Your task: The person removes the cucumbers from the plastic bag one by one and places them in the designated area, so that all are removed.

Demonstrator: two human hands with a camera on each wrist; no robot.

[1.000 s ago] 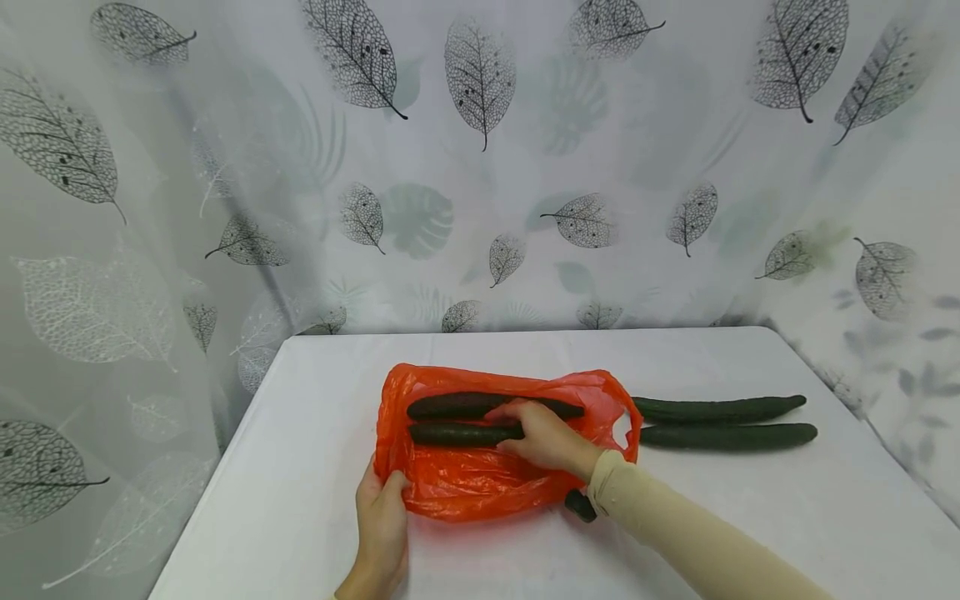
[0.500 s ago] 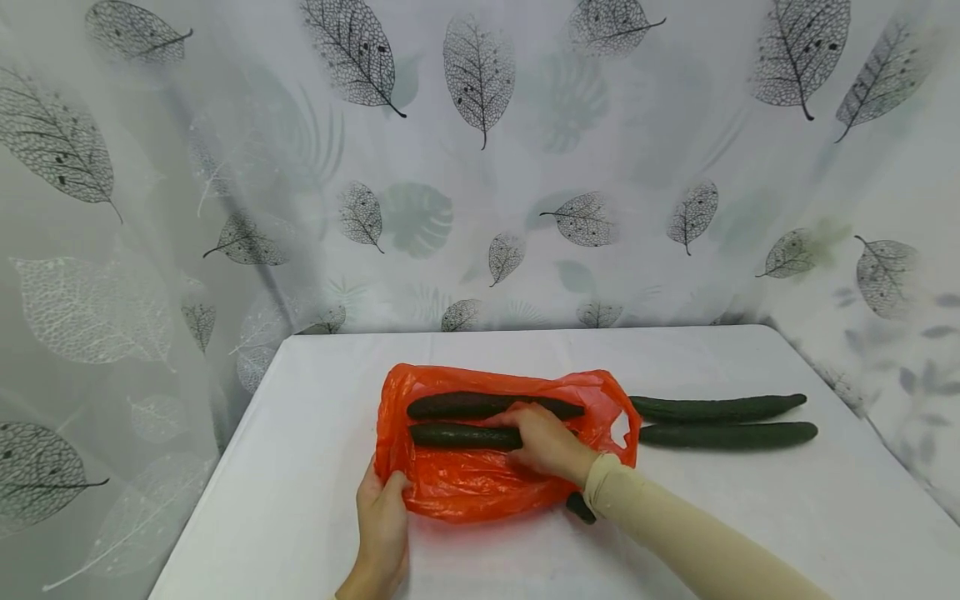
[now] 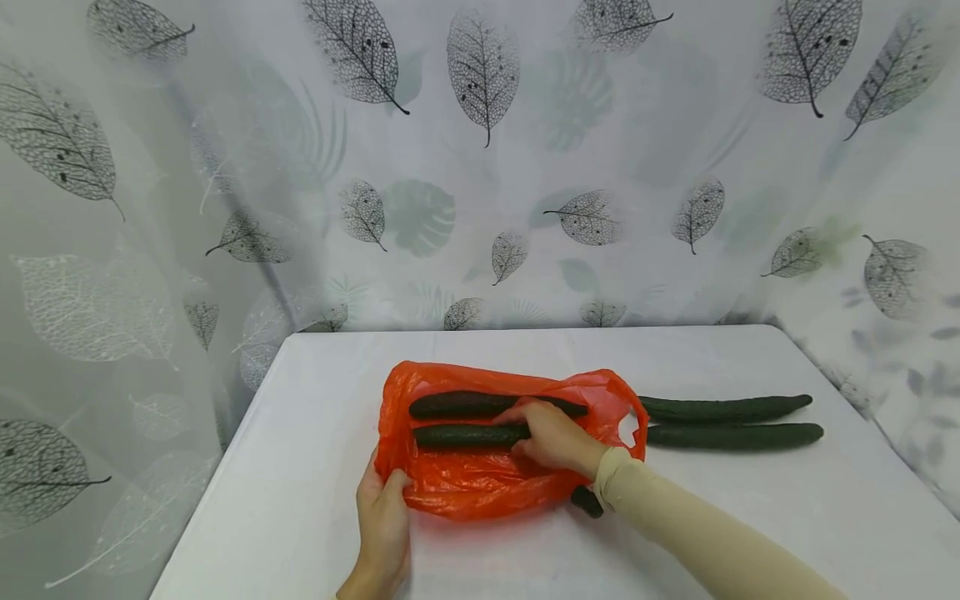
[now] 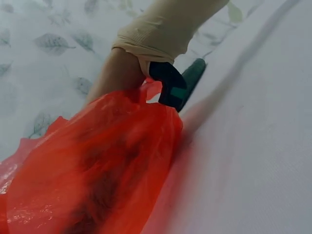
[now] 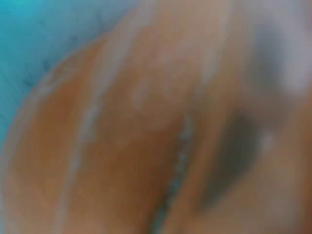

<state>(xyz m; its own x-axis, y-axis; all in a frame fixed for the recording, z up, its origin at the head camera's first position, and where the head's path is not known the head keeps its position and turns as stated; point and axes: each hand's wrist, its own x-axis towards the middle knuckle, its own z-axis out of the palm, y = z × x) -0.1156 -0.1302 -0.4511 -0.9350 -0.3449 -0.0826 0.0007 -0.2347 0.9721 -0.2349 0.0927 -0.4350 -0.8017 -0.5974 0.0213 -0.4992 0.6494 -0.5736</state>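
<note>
An orange-red plastic bag (image 3: 480, 500) lies on the white table with its mouth spread wide. Two dark green cucumbers lie side by side in it: a far cucumber (image 3: 457, 405) and a near cucumber (image 3: 465, 436). My right hand (image 3: 558, 437) reaches in over the bag's right side and grips the near cucumber; its palm side is hidden. At the bag's left edge, my left hand (image 3: 384, 517) pinches the rim, thumb on top and fingers behind the plastic. In the left wrist view the bag (image 4: 97, 156) fills the lower left. The right wrist view is blurred.
Two more cucumbers lie to the right of the bag, a back cucumber (image 3: 727, 409) and a front cucumber (image 3: 738, 436), their left ends hidden by it. A dark object (image 3: 587, 502) shows below my right wrist. A leaf-patterned curtain (image 3: 480, 208) hangs behind the table.
My right thumb has shifted slightly to the right along the near cucumber. The left hand keeps its hold on the bag, and the head view has moved a little.
</note>
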